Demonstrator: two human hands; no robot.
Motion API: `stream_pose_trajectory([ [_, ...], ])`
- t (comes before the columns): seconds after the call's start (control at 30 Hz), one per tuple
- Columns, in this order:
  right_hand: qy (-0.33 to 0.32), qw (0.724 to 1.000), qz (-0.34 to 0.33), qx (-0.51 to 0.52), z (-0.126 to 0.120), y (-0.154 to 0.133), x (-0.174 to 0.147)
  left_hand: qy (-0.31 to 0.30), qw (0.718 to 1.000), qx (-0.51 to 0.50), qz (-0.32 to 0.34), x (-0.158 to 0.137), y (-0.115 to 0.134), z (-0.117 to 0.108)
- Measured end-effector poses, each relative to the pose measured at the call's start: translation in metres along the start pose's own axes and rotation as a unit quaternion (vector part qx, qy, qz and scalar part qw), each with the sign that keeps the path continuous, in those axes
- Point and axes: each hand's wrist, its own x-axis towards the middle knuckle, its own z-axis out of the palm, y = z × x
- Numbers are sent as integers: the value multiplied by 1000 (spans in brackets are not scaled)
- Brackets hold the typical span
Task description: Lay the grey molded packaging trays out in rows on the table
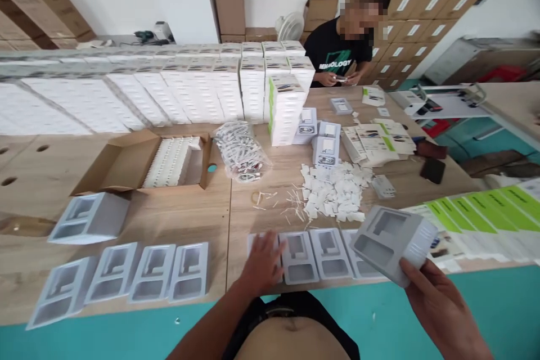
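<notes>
My right grip (432, 287) is closed around the near end of a stack of grey plastic trays (415, 239), thumb on the near side, holding it tilted above the right end of the tray row. My left grip (262, 261) is loose, fingers spread, over a single grey tray (250, 243) near the edge of the worktop (240, 216); I cannot tell how firmly it touches.

Just right of my left grip, three more trays (300, 274) lie side by side, the farthest partly hidden behind the stack I hold. To its left, past a gap, four trays (189, 287) stand in a row, with another tray stack (107, 216) behind them, farther left. Beyond my left grip, away from me, sit a clear bag of cables (241, 149) and, left of that, an open cardboard box (118, 163) with rows of white pieces (171, 162).

Between my two grips but farther out is a loose heap of small white pieces (333, 194). Just beyond my right grip, to the right, green-and-white boxes (476, 211) lie in a row. Well beyond both grips, a co-worker (337, 56) in a black shirt holds a small object in both hands.
</notes>
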Motion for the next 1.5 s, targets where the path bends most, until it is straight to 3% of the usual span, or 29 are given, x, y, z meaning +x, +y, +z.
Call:
stream_pose_trajectory([
  [0.1, 17, 1000, -6, 21, -35, 0, 7, -56, 996, -17, 64, 20, 25, 16],
  [0.23, 17, 998, 12, 52, -62, 6, 13, -76, 996, 27, 34, -19, -16, 10],
  [0.33, -39, 997, 38, 62, -50, 19, 11, -53, 998, 29, 17, -38, -38, -13],
  [0.43, -159, 984, 54, 52, -8, 28, -1, -7, 992, -99, -77, -19, -12, -36],
  [0.5, -273, 961, 35, 36, 28, 28, -13, -16, 941, -294, -166, 8, 23, -45],
  [0.57, -362, 932, 12, 29, 61, 23, -24, -47, 835, -512, -195, 34, 58, -50],
  [0.63, -387, 922, -20, 8, 84, 19, -29, -44, 733, -648, -204, 53, 82, -52],
  [0.67, -389, 921, -34, -4, 91, 17, -30, -30, 695, -685, -217, 58, 89, -52],
  [0.73, -393, 919, -43, -15, 98, 18, -29, 7, 647, -718, -257, 62, 95, -53],
  [0.87, -385, 923, 1, 24, 100, 30, -27, 31, 598, -750, -283, 57, 98, -57],
  [1.03, -348, 934, 41, 66, 100, 44, -31, 43, 566, -771, -288, 48, 94, -58],
  [1.2, -279, 958, 39, 50, 98, 77, -13, 113, 546, -745, -367, 25, 54, -59],
  [1.3, -275, 960, 45, -8, 103, 108, 4, 113, 519, -755, -384, 12, 36, -67],
  [1.4, -232, 963, -41, -128, 106, 123, 10, 112, 515, -765, -370, 11, 37, -76],
  [1.5, -187, 948, -152, -209, 107, 105, -2, 110, 523, -770, -349, 21, 51, -82],
])
